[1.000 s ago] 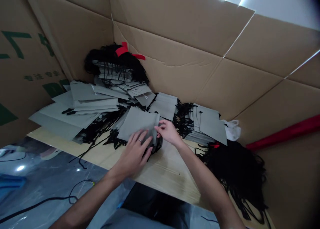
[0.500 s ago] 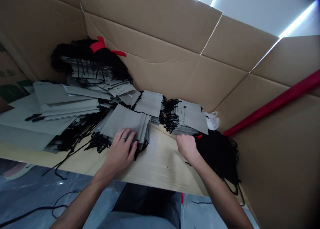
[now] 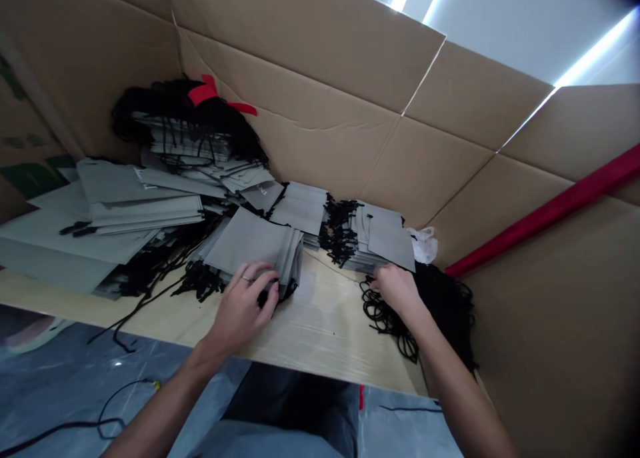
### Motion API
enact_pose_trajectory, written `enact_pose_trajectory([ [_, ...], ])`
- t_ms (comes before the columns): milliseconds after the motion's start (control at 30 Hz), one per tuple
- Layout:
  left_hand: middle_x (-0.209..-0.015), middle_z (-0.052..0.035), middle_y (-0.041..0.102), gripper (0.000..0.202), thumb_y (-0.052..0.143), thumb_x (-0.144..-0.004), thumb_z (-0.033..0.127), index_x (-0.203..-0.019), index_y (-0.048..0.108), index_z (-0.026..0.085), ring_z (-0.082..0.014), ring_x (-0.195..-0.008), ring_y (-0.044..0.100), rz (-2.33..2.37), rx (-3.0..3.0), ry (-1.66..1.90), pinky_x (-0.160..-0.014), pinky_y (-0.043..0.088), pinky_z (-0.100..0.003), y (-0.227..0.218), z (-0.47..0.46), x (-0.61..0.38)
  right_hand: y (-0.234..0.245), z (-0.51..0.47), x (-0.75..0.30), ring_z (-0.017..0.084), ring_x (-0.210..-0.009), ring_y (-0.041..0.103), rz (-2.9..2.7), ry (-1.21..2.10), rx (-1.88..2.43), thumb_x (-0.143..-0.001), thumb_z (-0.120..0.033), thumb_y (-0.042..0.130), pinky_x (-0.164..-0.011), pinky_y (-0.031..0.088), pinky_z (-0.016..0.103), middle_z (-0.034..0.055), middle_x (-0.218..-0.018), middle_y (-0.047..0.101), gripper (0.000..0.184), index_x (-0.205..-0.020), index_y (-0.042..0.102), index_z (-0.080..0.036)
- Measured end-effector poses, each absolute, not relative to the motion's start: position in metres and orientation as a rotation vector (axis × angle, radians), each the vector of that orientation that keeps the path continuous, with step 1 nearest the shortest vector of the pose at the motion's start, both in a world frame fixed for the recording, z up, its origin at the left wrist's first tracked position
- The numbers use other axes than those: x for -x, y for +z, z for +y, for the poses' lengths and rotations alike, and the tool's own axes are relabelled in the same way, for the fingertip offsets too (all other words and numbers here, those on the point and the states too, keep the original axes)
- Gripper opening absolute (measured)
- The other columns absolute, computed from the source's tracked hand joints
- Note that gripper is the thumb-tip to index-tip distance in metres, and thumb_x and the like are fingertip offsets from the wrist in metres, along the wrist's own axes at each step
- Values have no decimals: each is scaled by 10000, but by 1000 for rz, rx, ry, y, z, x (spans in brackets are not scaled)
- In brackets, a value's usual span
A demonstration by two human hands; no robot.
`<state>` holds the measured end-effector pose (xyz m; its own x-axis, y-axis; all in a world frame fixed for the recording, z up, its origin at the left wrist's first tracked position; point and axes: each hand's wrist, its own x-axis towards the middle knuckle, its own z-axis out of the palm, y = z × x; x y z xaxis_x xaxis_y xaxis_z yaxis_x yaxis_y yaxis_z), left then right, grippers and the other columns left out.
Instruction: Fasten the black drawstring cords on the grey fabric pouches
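My left hand (image 3: 249, 299) rests at the near edge of a stack of grey flat pouches (image 3: 250, 241), its fingers bent and apart on the stack. Black cord ends stick out along that stack's lower side. My right hand (image 3: 397, 287) is closed in a pinch at the upper end of a bundle of black cords (image 3: 443, 311), whose loops spread out to its left and below. Its fingertips are partly hidden. Just beyond it lies a pile of grey pouches (image 3: 390, 239) with cord ends on the left, and beside that another grey pile (image 3: 301, 208).
A tall heap of grey pouches with black cords (image 3: 190, 131) and a red strip (image 3: 203, 93) stands at the back left. Larger grey sheets (image 3: 65, 245) lie left. Cardboard walls (image 3: 310, 78) enclose the table (image 3: 320, 325). A white plastic bag (image 3: 424, 243) sits by a red band (image 3: 540, 211).
My right hand has moved a little right, onto the black cords, and cord loops have spread leftward under it. My left hand has stayed on the stack with its fingers more bent.
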<state>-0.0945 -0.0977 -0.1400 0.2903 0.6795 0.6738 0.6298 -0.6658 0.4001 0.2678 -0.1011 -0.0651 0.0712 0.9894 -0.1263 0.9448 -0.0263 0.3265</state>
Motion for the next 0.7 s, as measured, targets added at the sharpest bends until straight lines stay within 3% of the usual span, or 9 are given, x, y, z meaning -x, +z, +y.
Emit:
enact_pose_trajectory([
  [267, -1202, -116, 715, 203, 521, -1084, 231, -1111, 720, 198, -254, -1146, 677, 1127, -2400, 1253, -1026, 568, -434, -143, -96, 93, -27, -84, -271, 323, -1064, 788, 1886, 409, -2136, -1095, -323, 569, -857, 517, 343, 235, -1089, 809, 311, -1057, 825, -150],
  [367, -1192, -110, 718, 206, 516, -1091, 231, -1109, 718, 197, -246, -1135, 673, 1093, -2365, 1248, -1013, 562, -422, -142, -97, 90, -19, -84, -269, 323, -1054, 774, 1905, 501, -2155, -1123, -308, 485, -785, 483, 336, 212, -1106, 802, 357, -1069, 802, -152],
  [567, -1160, -105, 733, 219, 504, -1103, 253, -1141, 712, 198, -251, -1117, 673, 1066, -2351, 1212, -1004, 563, -432, -136, -95, 84, 2, -82, -266, 260, -847, 715, 1960, 998, -2426, -1149, -336, 425, -635, 288, 331, 152, -1051, 775, 338, -1073, 698, -152],
  [700, -1145, -104, 740, 246, 494, -1109, 283, -1144, 721, 195, -260, -1096, 665, 1090, -2379, 1120, -980, 562, -440, -134, -91, 82, 20, -73, -264, 248, -778, 669, 2109, 1219, -2651, -1139, -327, 438, -661, 321, 333, 126, -947, 759, 288, -1068, 661, -160],
])
